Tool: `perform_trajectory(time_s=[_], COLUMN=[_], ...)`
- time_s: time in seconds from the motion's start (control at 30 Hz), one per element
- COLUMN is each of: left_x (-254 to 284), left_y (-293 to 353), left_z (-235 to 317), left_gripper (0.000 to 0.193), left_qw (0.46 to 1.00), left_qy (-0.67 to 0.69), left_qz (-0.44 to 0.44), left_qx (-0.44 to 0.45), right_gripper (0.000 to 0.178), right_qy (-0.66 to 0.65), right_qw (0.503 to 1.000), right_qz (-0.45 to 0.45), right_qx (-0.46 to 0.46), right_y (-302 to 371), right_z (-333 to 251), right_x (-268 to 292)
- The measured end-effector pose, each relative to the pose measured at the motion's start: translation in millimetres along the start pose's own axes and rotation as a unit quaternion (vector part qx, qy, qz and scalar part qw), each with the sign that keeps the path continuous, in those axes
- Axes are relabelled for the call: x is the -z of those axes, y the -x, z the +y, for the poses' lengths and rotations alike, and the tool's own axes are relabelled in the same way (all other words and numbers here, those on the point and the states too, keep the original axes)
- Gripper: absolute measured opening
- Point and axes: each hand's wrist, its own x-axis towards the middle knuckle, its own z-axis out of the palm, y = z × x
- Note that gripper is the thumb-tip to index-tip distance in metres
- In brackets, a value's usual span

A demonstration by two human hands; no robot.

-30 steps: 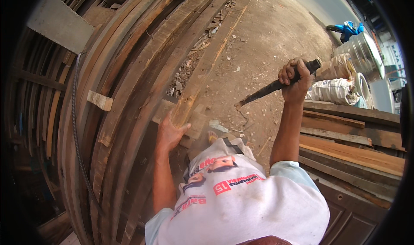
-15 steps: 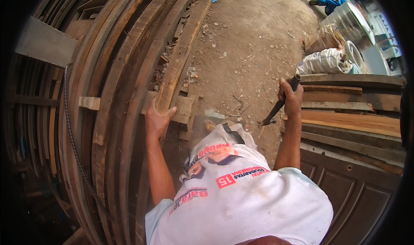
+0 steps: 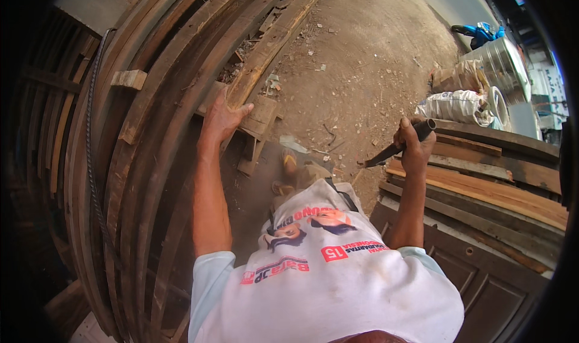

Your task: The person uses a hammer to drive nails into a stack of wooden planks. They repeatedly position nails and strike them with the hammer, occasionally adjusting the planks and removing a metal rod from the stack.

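My left hand (image 3: 224, 117) is wrapped around the near end of a long wooden beam (image 3: 260, 59), with the thumb across its right side. The fingers on the far side are partly hidden. Just below that hand, short wooden blocks (image 3: 259, 117) sit under the beam's end. In my right hand (image 3: 415, 147) is a dark hammer (image 3: 381, 155), gripped by its thick handle. Its handle end points up and to the right, while the narrow head end hangs low over the dirt, small and hard to make out.
Long dark planks (image 3: 172, 80) fill the left side, with a twisted metal rod (image 3: 90, 132) across them. More boards (image 3: 482, 192) and a panelled door (image 3: 446, 252) lie on the right. Beyond them are white sacks (image 3: 455, 106), a metal drum (image 3: 500, 68) and a blue motorbike (image 3: 480, 34).
The view has tilted and shifted. My right hand has turned the hammer from steep to more level. My left hand still grips the beam's end.
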Motion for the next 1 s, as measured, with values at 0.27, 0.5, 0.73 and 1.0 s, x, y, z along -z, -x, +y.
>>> perform_trajectory(time_s=[0.27, 0.5, 0.73, 1.0], left_x=[3, 1, -8, -25], left_y=[-24, -18, -19, -34], left_z=[9, 0, 8, -48], left_gripper=[0.103, 0.11, 0.122, 0.102], left_qw=[0.995, 0.995, 0.986, 0.952], left_qy=[-0.07, -0.038, -0.152, 0.306], left_qz=[-0.039, -0.016, 0.03, 0.011], left_qx=[0.059, 0.087, 0.063, -0.009], right_gripper=[0.031, 0.048, 0.023, 0.034], right_qy=[-0.211, -0.303, -0.034, -0.017], right_qw=[0.933, 0.773, 0.922, 0.835], right_qz=[-0.199, -0.479, -0.23, -0.354], right_qx=[0.215, 0.284, 0.311, 0.421], right_y=[-70, -159, -126, -75], right_z=[-123, -211, -93, -81], right_x=[-86, -157, -300, -340])
